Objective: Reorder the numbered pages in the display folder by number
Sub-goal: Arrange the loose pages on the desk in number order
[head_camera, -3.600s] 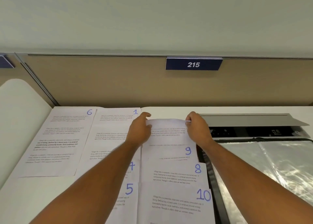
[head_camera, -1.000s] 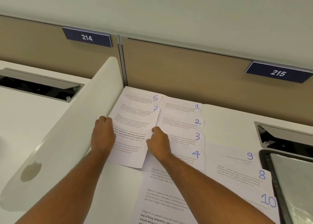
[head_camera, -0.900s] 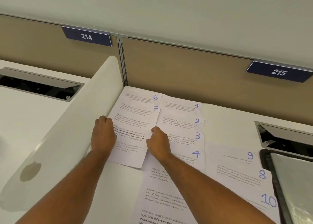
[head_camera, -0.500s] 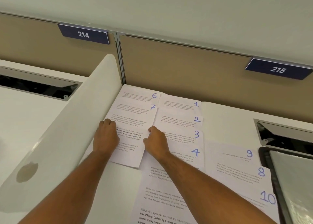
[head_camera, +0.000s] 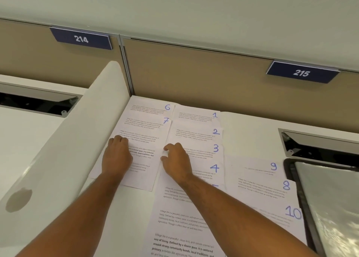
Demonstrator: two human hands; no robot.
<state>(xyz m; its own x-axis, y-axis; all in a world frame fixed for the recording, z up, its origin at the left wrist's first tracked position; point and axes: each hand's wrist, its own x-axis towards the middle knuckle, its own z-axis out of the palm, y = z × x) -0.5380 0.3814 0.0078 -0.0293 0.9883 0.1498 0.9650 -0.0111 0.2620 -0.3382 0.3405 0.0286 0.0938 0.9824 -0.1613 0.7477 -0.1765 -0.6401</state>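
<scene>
From the head camera, the white worktop (head_camera: 250, 132) ran back to a tan partition (head_camera: 194, 76) carrying signs 214 (head_camera: 81, 39) and 215 (head_camera: 301, 73). A white curved divider (head_camera: 64, 150) rose along the left, hemming in the papers on that side, and bare worktop lay open between the middle column of pages and the cable hatch (head_camera: 322, 146) at the right. The page marked 7 (head_camera: 143, 150) lay over the page marked 6 (head_camera: 149, 107) in the back left corner, its left edge just beside the divider. The left hand (head_camera: 116, 155) rested on page 7's left part with its fingers bent at the knuckles, pressing down on the sheet. The right hand (head_camera: 175, 161) sat at that page's right edge, fingers curled against the edge; whether they pinched the paper could not be told. Just beside it ran a column of overlapped pages numbered 1 (head_camera: 196, 114), 2 (head_camera: 196, 133), 3 (head_camera: 206, 150) and 4 (head_camera: 207, 171), with another sheet (head_camera: 174, 218) below under the right forearm. Further right lay pages 9 (head_camera: 252, 167), 8 (head_camera: 262, 188) and 10 (head_camera: 272, 216), touching the black-edged display folder (head_camera: 330, 208), whose shiny sleeve ran off the right edge of the view.
</scene>
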